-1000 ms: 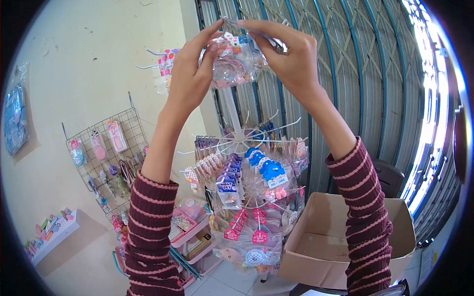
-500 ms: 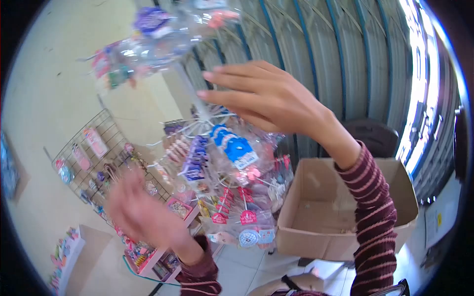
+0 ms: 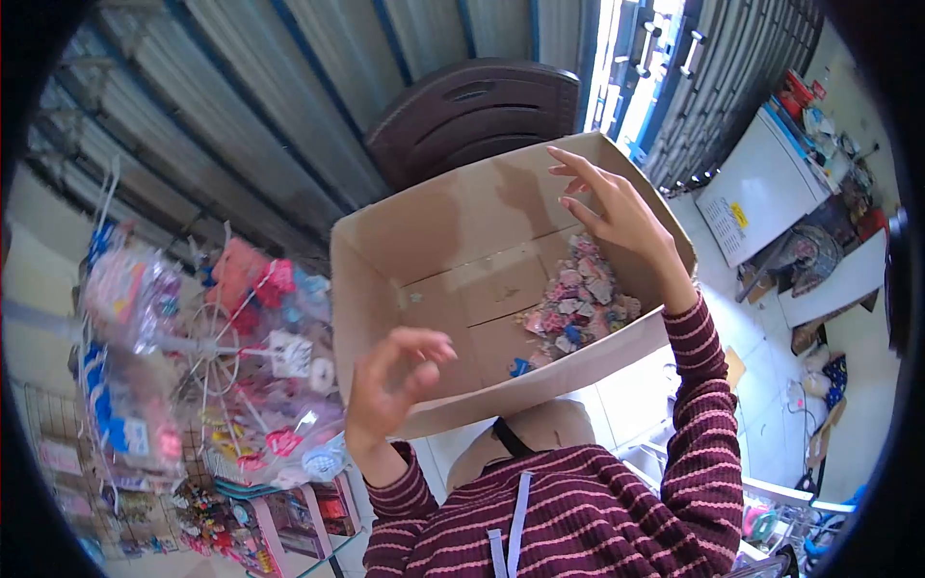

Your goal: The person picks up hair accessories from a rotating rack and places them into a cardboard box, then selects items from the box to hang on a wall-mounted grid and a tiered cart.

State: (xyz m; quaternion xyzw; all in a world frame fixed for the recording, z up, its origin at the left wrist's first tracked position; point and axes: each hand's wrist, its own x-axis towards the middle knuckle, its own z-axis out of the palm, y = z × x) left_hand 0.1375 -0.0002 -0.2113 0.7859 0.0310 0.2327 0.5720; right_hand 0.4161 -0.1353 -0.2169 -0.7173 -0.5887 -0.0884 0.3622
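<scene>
A big open cardboard box (image 3: pixel 540 395) sits in front of me, with a heap of small pink, white and blue items (image 3: pixel 578 299) in its right part. My right hand (image 3: pixel 617 207) is over the right side of the box, fingers spread, holding nothing. Near the box's left front corner is my left hand (image 3: pixel 390 385), slightly blurred, its fingers curved and apart with nothing between them. To the left stands a white wire display rack (image 3: pixel 207 347) hung with bagged accessories.
Behind the box is a dark brown plastic chair (image 3: pixel 472 116) against a folding metal shutter (image 3: pixel 251 106). A white cabinet (image 3: pixel 761 183) and assorted goods stand at the right. Lower left is a pink shelf (image 3: pixel 289 525).
The view has swung right and down, so the box is now central and the rack is at the left. Both hands have moved from beside the rack to the box.
</scene>
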